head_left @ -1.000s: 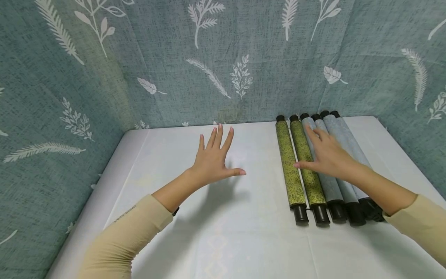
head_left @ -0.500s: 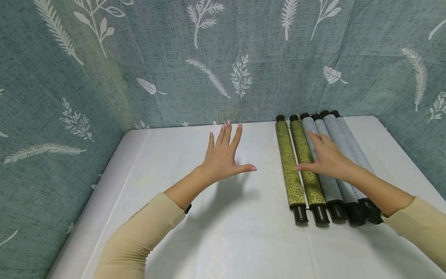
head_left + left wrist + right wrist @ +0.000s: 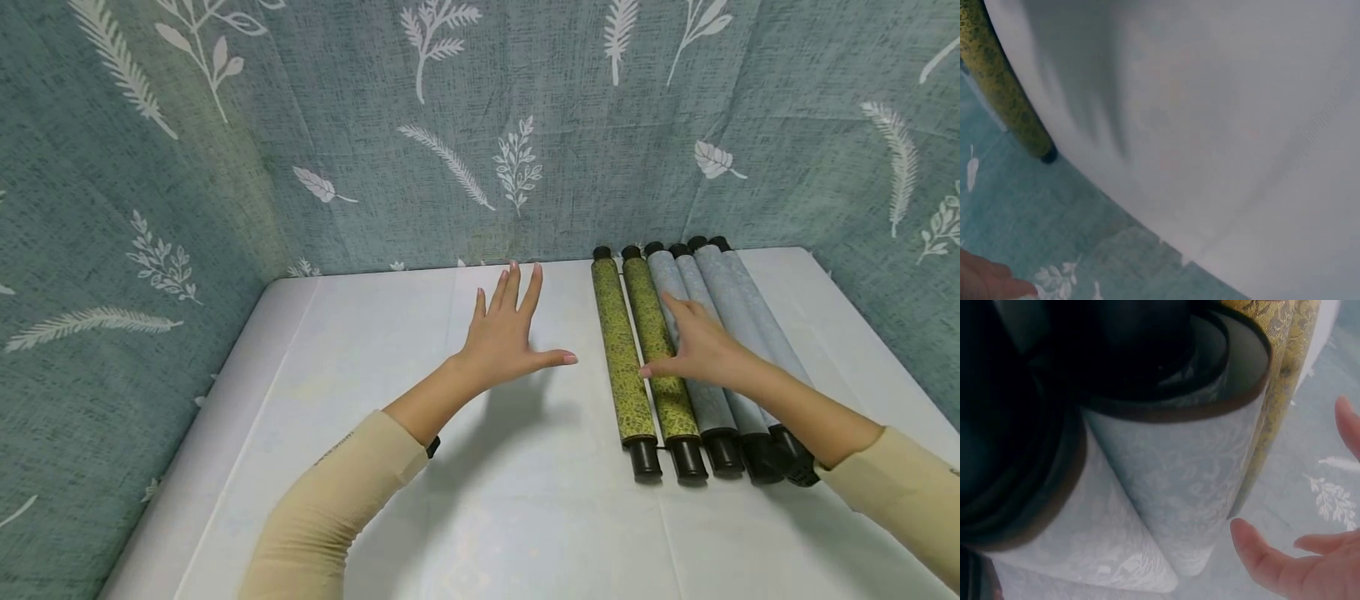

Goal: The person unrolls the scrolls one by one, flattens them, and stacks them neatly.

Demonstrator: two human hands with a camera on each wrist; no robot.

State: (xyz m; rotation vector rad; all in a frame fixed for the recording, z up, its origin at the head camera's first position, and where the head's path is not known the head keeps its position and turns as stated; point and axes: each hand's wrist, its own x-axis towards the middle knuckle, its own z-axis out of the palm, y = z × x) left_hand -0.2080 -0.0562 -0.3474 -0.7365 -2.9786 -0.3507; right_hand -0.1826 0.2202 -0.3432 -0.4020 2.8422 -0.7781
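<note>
My left hand (image 3: 502,342) is held over the white table with its fingers spread and thumb out, holding nothing. To its right lie two yellow-green patterned scrolls (image 3: 624,358) with black roller ends. Beside these, several pale blue-grey scrolls (image 3: 711,408) lie lengthwise in a row. Over the scrolls is my right hand (image 3: 701,350), fingers extended and thumb apart, its thumb above the second yellow-green one. Contact cannot be told. In the right wrist view, a blue-grey scroll (image 3: 1179,469) fills the middle, with fingertips (image 3: 1247,540) at the right. The left wrist view shows a yellow-green scroll (image 3: 1007,87) in its corner.
The white-covered table (image 3: 360,333) extends left and in front of the scrolls. Green-grey cloth with white leaf prints (image 3: 337,100) hangs behind it and along both sides.
My left hand has moved right across the table, closer to the yellow-green scrolls. My right hand has shifted slightly toward me. The scrolls lie as before.
</note>
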